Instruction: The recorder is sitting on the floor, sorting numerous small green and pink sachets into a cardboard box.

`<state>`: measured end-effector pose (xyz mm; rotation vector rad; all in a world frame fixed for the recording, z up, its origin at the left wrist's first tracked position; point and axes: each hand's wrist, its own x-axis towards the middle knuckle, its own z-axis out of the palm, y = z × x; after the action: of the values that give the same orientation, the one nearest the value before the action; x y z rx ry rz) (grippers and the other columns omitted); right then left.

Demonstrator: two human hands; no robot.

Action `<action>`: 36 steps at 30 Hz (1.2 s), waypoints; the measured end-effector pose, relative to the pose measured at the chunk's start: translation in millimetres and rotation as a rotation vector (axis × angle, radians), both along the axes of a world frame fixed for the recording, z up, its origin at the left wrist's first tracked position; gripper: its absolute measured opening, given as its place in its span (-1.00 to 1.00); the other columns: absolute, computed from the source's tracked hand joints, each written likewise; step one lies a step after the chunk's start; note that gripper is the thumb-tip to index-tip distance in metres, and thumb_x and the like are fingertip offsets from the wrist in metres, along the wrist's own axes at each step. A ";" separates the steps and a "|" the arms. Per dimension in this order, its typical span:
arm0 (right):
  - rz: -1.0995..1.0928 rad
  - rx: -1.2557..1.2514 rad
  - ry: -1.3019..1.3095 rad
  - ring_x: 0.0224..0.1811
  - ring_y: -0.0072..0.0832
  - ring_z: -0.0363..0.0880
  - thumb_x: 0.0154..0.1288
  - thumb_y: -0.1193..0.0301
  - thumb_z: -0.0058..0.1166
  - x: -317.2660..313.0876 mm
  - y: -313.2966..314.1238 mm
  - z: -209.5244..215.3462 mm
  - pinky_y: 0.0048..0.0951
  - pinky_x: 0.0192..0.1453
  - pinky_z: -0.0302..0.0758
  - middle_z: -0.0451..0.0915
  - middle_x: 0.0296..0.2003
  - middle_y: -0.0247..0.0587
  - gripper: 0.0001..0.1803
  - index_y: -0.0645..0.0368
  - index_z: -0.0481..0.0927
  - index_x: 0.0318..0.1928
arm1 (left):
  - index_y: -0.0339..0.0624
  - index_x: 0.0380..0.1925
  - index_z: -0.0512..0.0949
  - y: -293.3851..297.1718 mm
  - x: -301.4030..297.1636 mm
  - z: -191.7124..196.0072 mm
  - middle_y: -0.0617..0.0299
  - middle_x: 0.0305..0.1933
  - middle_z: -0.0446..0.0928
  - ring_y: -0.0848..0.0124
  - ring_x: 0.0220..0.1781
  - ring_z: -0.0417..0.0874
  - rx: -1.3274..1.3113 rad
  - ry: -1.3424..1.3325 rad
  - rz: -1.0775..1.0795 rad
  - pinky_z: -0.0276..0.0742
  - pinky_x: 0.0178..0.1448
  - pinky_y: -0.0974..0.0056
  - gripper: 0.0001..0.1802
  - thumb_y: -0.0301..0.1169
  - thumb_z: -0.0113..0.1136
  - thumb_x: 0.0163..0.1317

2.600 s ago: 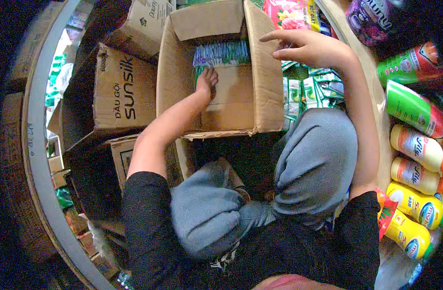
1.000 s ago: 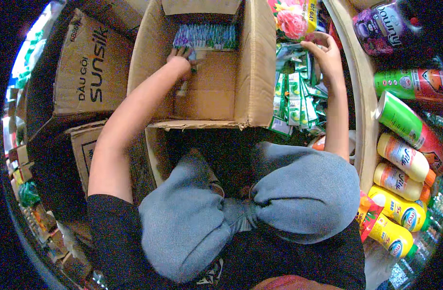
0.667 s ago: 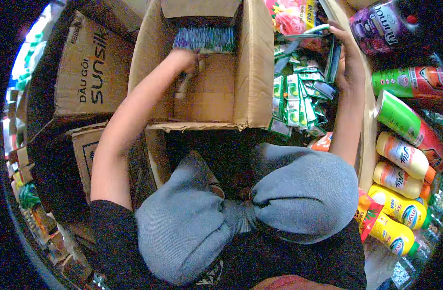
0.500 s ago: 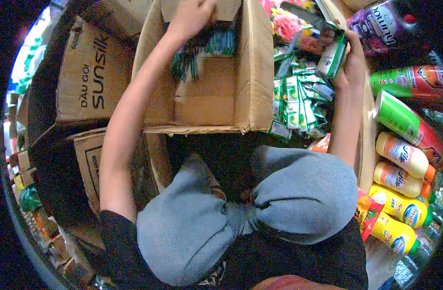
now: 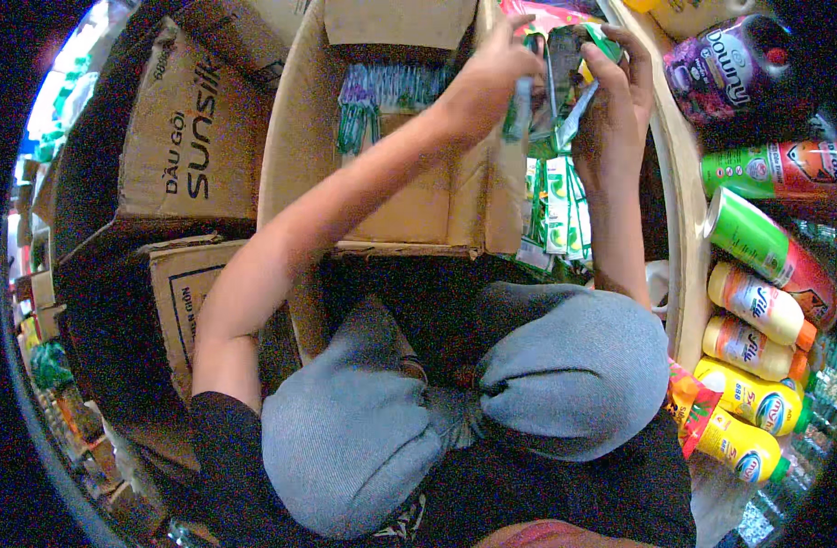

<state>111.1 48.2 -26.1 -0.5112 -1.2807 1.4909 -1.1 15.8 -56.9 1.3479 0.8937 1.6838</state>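
Note:
My right hand (image 5: 619, 96) grips green-edged sachets (image 5: 569, 68), dark and glossy on the side that shows, just past the right wall of an open cardboard box (image 5: 400, 215). Beside them is my left hand (image 5: 496, 73), somewhat blurred, its fingers stretched and apart; whether it touches the sachets is unclear. Its forearm crosses over the box. Inside, rows of upright sachets (image 5: 396, 82) in green, blue and purple stand against the far end and left side. Below my right hand lies a pile of green and white sachets (image 5: 560, 210), partly hidden by my wrist.
Another brown carton (image 5: 190, 128) stands at the left, with a smaller carton piece (image 5: 195, 301) below it. On the right, beyond a cardboard edge (image 5: 688, 247), are a purple pouch (image 5: 725, 78), green-and-red cans (image 5: 770, 247), cream bottles (image 5: 761, 297) and yellow bottles (image 5: 757, 397).
My left hand has swung right, from over the box's far end to beside the sachets in my right hand. My right hand has shifted slightly left and turned the sachets.

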 end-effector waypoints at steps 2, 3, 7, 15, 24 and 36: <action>-0.023 -0.011 0.061 -0.23 -0.55 0.42 0.09 0.49 -0.04 -1.6 -0.5 -8.0 -0.58 -0.20 0.39 0.39 -0.26 -0.27 -0.74 0.17 0.34 -0.15 | -0.22 -0.18 0.36 -2.7 11.0 0.5 0.18 -0.32 0.44 0.39 -0.35 0.49 -0.219 -0.485 -0.299 0.37 -0.19 0.39 -0.63 -0.20 -0.07 0.10; -0.051 0.091 0.019 -0.22 -0.57 0.40 0.07 0.48 -0.01 -2.8 1.8 -16.1 -0.58 -0.18 0.37 0.40 -0.27 -0.30 -0.75 0.16 0.36 -0.20 | -0.18 -0.24 0.40 -2.2 20.4 3.0 0.25 -0.38 0.46 0.45 -0.40 0.51 -0.213 -0.513 -0.176 0.42 -0.27 0.40 -0.64 -0.14 -0.05 0.10; -0.032 0.122 0.024 -0.28 -0.67 0.36 0.04 0.53 0.04 -2.5 1.8 -25.3 -0.63 -0.22 0.34 0.42 -0.36 -0.38 -0.83 0.17 0.39 -0.31 | -0.14 -0.30 0.43 -4.4 18.0 5.4 0.34 -0.46 0.48 0.53 -0.51 0.50 -0.363 -0.501 -0.147 0.45 -0.42 0.43 -0.63 -0.07 -0.05 0.12; -0.062 0.372 -0.381 -0.17 -0.55 0.41 0.12 0.45 -0.01 5.1 2.1 -4.4 -0.48 -0.12 0.38 0.43 -0.20 -0.25 -0.71 0.15 0.34 -0.11 | -0.18 -0.34 0.42 -7.6 -0.9 20.8 0.32 -0.52 0.43 0.51 -0.56 0.46 -0.450 -0.320 -0.404 0.40 -0.51 0.40 -0.70 -0.19 0.07 0.05; 0.006 -0.680 0.139 -0.07 -0.20 0.42 0.24 0.26 -0.26 30.0 50.0 -41.8 -0.19 0.05 0.33 0.40 -0.07 -0.04 -0.59 0.24 0.22 0.03 | -0.12 -0.27 0.35 -17.1 -4.0 13.6 0.28 -0.49 0.40 0.54 -0.65 0.37 -0.782 0.018 -0.823 0.30 -0.62 0.43 -0.52 0.07 -0.04 0.08; 0.404 0.712 -0.455 -0.07 -0.43 0.39 0.06 0.47 -0.01 7.0 1.3 -15.1 -0.44 0.06 0.27 0.44 -0.11 -0.21 -0.58 0.21 0.35 -0.01 | -0.19 -0.28 0.39 -8.1 -10.0 11.4 0.14 -0.34 0.50 0.38 -0.43 0.53 -0.483 -0.615 -0.226 0.47 -0.44 0.34 -0.59 -0.06 -0.09 0.12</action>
<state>118.1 49.5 -41.2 -0.1127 -2.2493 1.1352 -11.0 7.7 -45.4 0.5324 0.6854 1.4512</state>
